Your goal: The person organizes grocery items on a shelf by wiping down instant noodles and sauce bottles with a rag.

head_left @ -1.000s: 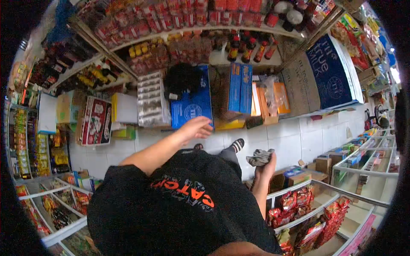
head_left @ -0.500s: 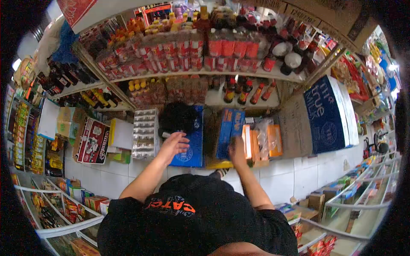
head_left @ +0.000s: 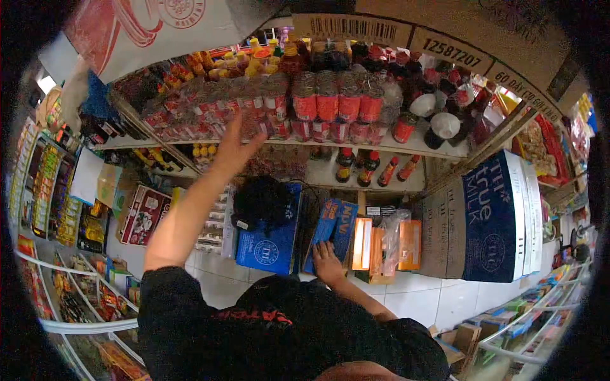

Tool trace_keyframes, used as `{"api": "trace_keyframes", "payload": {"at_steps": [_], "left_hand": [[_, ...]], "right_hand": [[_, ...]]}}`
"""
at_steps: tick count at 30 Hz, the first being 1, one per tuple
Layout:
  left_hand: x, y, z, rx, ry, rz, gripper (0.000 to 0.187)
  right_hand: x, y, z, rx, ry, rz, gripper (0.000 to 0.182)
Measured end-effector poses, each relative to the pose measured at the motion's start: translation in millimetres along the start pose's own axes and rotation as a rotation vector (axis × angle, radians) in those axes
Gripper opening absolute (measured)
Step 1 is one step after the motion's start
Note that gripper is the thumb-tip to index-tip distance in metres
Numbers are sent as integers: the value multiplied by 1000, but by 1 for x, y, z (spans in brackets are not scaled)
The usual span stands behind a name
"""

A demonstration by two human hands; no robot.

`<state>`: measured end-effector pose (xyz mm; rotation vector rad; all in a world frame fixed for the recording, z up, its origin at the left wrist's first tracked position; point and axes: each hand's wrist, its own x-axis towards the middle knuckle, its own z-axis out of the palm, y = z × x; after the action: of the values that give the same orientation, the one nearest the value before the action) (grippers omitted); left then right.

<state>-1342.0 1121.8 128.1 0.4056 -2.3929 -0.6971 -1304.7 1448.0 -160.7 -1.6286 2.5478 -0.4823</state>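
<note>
My left hand (head_left: 240,147), smeared by motion, is raised in front of the shrink-wrapped red-labelled jars (head_left: 251,105) on the upper shelf, thumb and fingers apart and nothing showing in them. Lower down, my right hand (head_left: 327,261) lies with fingers spread on a narrow blue box (head_left: 343,223). Left of that box, a black bundle (head_left: 260,200) with a small white tag rests on a larger blue carton (head_left: 267,251). Orange boxes (head_left: 376,251) and clear plastic wrap (head_left: 397,232) sit just right of my right hand.
Dark sauce bottles (head_left: 368,168) with red caps stand on the lower shelf (head_left: 406,184). A large TH true MILK carton (head_left: 486,222) is at right. Overhead, a cardboard box (head_left: 445,51) juts in. Glass-sided racks (head_left: 95,327) flank me on the tiled floor.
My left hand has risen from beside the black bundle to the upper shelf's jars. My right hand has come down flat onto the narrow blue box. The view has shifted.
</note>
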Motion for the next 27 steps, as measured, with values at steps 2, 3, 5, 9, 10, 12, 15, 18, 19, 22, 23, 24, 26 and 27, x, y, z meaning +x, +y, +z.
{"api": "trace_keyframes", "payload": {"at_steps": [2, 3, 5, 9, 10, 12, 15, 18, 19, 22, 23, 24, 26, 27], "left_hand": [[44, 40, -11, -18, -55, -160, 70], [66, 37, -7, 21, -38, -87, 74], [119, 12, 12, 99, -38, -4, 81], [194, -33, 54, 215, -145, -35, 86], [206, -30, 59, 240, -190, -65, 86], [247, -80, 92, -42, -277, 33, 87], [247, -76, 99, -170, -416, 27, 88], [259, -93, 106, 225, -260, -23, 83], [262, -87, 102, 198, -284, -9, 82], [246, -76, 92, 132, -297, 9, 80], [244, -73, 91, 123, -258, 25, 78], [246, -69, 90, 112, -215, 45, 77], [279, -111, 97, 5, -191, 36, 75], [282, -110, 96, 29, -170, 7, 73]], "right_hand": [[0, 1, -4, 38, 9, 7, 44], [0, 2, -2, 67, 9, 19, 44], [-3, 1, 3, 109, 6, 51, 43], [-5, -1, -1, 182, 47, 132, 43], [-6, -3, -6, 213, 67, 156, 43], [-7, -4, -6, 236, 16, 210, 46], [-9, -1, 8, 148, 52, 184, 44], [-11, -6, 7, 159, 51, 215, 46], [-12, -2, 12, 158, 51, 220, 48], [-10, -8, 6, 98, 6, 209, 54], [-10, -8, 7, 90, 0, 219, 55], [-9, -6, 7, 79, -2, 229, 55], [-8, -4, 9, 79, 9, 242, 53], [-10, -5, 11, 81, 10, 252, 53]]}}
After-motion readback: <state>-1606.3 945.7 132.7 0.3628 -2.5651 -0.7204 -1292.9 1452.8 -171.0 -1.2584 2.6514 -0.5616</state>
